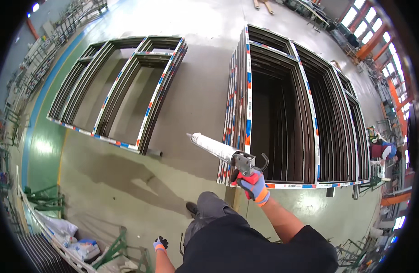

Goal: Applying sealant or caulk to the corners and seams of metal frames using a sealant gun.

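My right hand (256, 185), in a grey, red and orange glove, is closed round the handle of a caulking gun (244, 163). A white sealant cartridge (214, 146) sits in the gun, its nozzle pointing to the far left. The gun's hooked rod sticks out on the right. Just beyond this hand stands a stack of dark window frames (317, 141) edged with white, blue and orange tape; the cartridge overlaps its near left corner in view. My left hand (160, 243), gloved too, hangs low at my side with nothing visible in it, its fingers loosely apart.
A smaller stack of similar frames (96, 128) stands at the left. Green metal stands (116, 248) and white bags (59, 225) lie at the lower left. Another person (383, 151) is at the far right near racks. A blue line (45, 91) runs along the floor.
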Demonstrator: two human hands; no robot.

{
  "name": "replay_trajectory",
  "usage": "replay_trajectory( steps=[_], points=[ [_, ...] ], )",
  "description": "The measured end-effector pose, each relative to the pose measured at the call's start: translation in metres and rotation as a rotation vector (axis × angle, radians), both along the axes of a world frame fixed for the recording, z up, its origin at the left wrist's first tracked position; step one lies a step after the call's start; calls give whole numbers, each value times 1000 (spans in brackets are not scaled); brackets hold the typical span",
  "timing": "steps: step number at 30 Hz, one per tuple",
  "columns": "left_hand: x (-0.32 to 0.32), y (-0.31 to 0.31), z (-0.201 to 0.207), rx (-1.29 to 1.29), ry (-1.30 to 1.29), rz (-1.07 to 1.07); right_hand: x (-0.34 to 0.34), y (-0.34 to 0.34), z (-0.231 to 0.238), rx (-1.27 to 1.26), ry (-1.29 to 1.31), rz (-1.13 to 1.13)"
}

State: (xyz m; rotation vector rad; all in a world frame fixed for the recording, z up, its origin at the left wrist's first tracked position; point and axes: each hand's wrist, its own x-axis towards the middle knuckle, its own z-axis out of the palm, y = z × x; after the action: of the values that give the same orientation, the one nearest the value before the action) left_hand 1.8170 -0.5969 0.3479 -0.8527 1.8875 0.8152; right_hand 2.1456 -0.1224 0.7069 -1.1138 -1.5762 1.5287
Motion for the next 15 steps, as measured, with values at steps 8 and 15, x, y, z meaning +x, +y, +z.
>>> replay_trajectory(
  steps=[8, 15],
  points=[
    [-103, 204, -3, 216, -1, -327, -32, 75, -40, -6, -79, -97],
    [-192, 408, 33, 208, 121, -454, -55, 216, -73, 7, -142, -224]
  ],
)
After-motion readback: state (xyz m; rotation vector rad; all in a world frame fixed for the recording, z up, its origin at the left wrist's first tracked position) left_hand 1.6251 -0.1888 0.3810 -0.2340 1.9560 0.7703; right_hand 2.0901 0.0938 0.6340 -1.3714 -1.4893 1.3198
